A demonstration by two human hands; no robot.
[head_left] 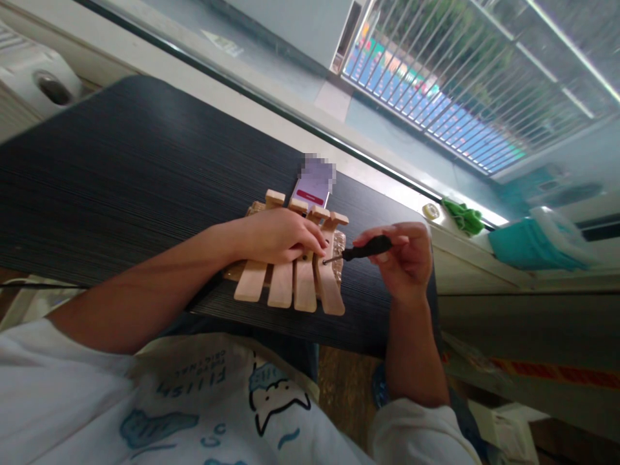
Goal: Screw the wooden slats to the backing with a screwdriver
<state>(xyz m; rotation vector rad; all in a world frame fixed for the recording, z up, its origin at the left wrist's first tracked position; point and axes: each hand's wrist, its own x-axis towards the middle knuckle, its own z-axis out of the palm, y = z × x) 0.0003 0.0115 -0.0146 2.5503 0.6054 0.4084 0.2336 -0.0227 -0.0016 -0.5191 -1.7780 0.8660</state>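
Several pale wooden slats (pixel 279 284) with notched upper ends lie side by side over a brown, textured piece (pixel 338 250) on the dark table. My left hand (pixel 276 236) rests across the slats, fingers curled and pressing near the rightmost one. In my right hand (pixel 404 258) is a black-handled screwdriver (pixel 369 248), gripped by the handle. Its thin shaft points left, and the tip meets a small dark spot, a screw or hole, on the rightmost slat (pixel 330 290). My left palm hides the middle of the other slats.
A phone (pixel 312 187), partly pixelated, lies just behind the slats. On the window sill are a tape roll (pixel 430 211), a green cloth (pixel 462 217) and a turquoise container (pixel 516 245). The dark table (pixel 121 168) ends at the sill. A white appliance (pixel 36 74) stands far left.
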